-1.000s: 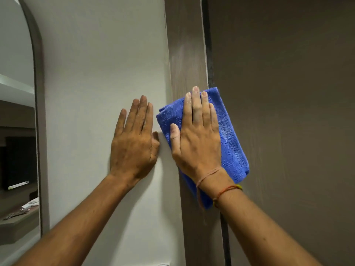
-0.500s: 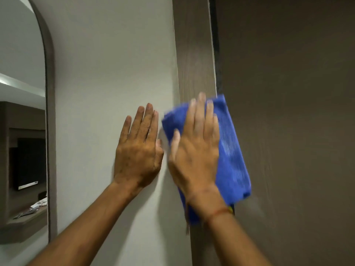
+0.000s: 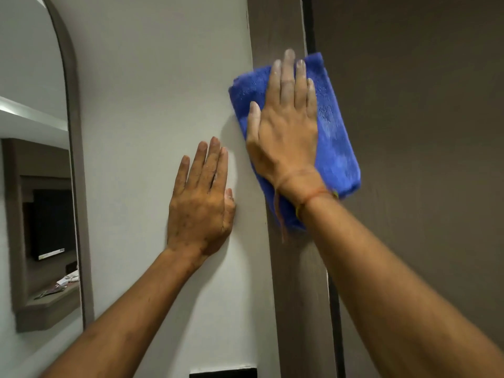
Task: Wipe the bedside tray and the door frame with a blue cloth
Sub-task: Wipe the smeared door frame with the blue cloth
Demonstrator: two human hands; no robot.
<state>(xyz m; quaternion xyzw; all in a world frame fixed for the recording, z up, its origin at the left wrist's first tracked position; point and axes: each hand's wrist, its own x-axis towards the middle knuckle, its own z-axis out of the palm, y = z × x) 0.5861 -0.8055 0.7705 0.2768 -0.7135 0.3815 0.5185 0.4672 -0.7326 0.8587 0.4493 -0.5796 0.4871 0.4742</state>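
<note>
A folded blue cloth [image 3: 335, 137] lies flat against the brown wooden door frame [image 3: 275, 28], overlapping the dark door to its right. My right hand [image 3: 283, 126] presses on the cloth with the palm flat and the fingers pointing up. My left hand [image 3: 201, 203] rests flat on the white wall, lower and to the left of the cloth, fingers together, holding nothing. The bedside tray is not in view.
The brown door [image 3: 422, 132] fills the right side. An arched mirror [image 3: 35, 186] with a grey rim hangs on the white wall [image 3: 163, 91] at left, reflecting a shelf and a television. A dark plate [image 3: 223, 372] sits at the bottom edge of the wall.
My right hand has slid the blue cloth upward along the door frame. My left hand has stayed flat on the wall, now lower than the right.
</note>
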